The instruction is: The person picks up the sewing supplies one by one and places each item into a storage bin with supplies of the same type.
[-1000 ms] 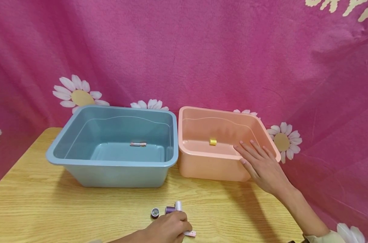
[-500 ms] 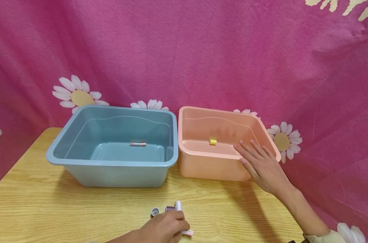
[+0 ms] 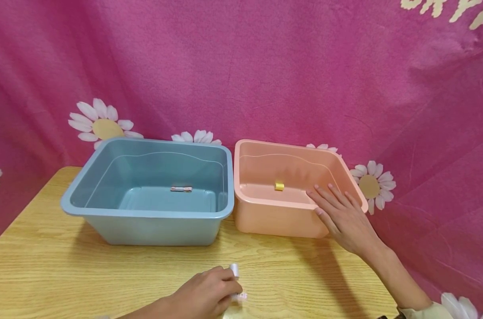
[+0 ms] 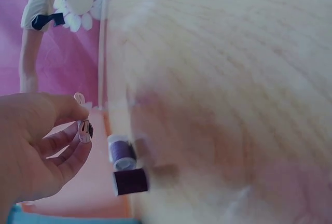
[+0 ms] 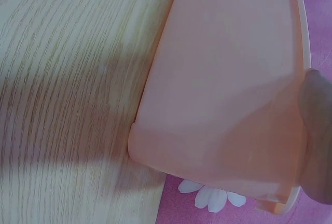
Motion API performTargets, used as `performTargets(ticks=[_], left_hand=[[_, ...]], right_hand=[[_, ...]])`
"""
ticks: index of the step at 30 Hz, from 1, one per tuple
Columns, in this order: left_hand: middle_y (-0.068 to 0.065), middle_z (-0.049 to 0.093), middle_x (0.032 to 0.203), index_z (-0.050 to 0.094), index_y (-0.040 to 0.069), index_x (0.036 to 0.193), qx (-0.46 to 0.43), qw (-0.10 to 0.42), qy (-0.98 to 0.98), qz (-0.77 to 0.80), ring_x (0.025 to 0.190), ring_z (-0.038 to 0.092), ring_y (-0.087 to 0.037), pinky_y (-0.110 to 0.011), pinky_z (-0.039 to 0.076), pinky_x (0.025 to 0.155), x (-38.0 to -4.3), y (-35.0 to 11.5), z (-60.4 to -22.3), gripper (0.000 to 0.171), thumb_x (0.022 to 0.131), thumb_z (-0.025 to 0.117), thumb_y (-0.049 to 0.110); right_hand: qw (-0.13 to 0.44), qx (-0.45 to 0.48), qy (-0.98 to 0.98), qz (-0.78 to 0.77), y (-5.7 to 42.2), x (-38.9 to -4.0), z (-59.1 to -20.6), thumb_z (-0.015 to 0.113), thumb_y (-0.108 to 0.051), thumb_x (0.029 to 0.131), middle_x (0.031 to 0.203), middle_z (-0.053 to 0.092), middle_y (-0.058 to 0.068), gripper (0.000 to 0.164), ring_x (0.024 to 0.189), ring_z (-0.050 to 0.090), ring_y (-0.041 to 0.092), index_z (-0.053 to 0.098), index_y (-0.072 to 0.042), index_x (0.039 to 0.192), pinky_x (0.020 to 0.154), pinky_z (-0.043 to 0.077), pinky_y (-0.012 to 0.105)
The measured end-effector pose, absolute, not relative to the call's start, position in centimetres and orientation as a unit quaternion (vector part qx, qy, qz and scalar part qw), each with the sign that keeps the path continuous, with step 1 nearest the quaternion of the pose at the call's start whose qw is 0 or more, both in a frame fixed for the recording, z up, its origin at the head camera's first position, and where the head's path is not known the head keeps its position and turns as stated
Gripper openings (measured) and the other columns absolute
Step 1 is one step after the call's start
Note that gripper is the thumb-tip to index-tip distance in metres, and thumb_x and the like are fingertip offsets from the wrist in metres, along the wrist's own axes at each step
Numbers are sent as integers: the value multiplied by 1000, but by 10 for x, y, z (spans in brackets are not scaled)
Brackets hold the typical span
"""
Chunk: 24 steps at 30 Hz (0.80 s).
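Note:
My left hand (image 3: 207,290), over the table at the front middle, pinches a small folded measuring tape (image 4: 84,130), pale pink with dark marks, between thumb and fingertips. Close by on the table are a white thread spool (image 3: 234,270), a purple thread spool (image 4: 123,152) and a dark thread spool (image 4: 130,181); the hand hides the last two in the head view. My right hand (image 3: 346,223) rests with spread fingers on the front rim of the pink bin (image 3: 281,219). Inside that bin lies a yellow thread spool (image 3: 279,186).
Left of the pink bin stands a larger blue bin (image 3: 157,230), with a small folded strip (image 3: 181,189) on its floor. Both bins sit at the back of the wooden table (image 3: 46,266), against a magenta curtain (image 3: 225,66) with printed daisies.
My left hand has drawn slightly left and up with the measuring tape, now covering the purple and dark spools in the head view. My right hand has stayed in place.

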<state>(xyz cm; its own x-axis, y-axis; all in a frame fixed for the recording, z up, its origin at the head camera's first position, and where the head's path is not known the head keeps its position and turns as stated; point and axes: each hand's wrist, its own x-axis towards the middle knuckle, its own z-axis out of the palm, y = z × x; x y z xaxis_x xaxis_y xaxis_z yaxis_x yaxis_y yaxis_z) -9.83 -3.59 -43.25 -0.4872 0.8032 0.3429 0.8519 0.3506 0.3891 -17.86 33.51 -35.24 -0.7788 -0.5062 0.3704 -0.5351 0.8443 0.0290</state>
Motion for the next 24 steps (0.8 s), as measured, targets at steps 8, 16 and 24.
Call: performTargets(ticks=[8,16,24], left_hand=[[9,58,91,74,17,102,-467,58,-834,-288,78,52,1,-7,41,64,-103,-49,-415,24,88,70,-2],[9,60,89,74,17,99,-458,90,-833,-296,80,54,-4,-11,46,67,-109,-59,-397,24,85,73,-3],[8,63,90,76,14,98,-459,142,-833,-276,82,57,-8,-16,49,69,-115,-64,-381,27,80,71,-6]], right_hand=[[187,276,-942,43,334,-178,-352,53,-28,103,153,45,6,49,144,32,36,47,-23,151,111,24,62],[190,279,-940,47,333,-178,-352,55,-27,102,151,47,8,49,144,32,36,47,-24,151,111,23,62],[186,277,-941,49,334,-178,-352,54,-27,103,151,47,10,49,144,31,36,47,-24,151,112,22,62]])
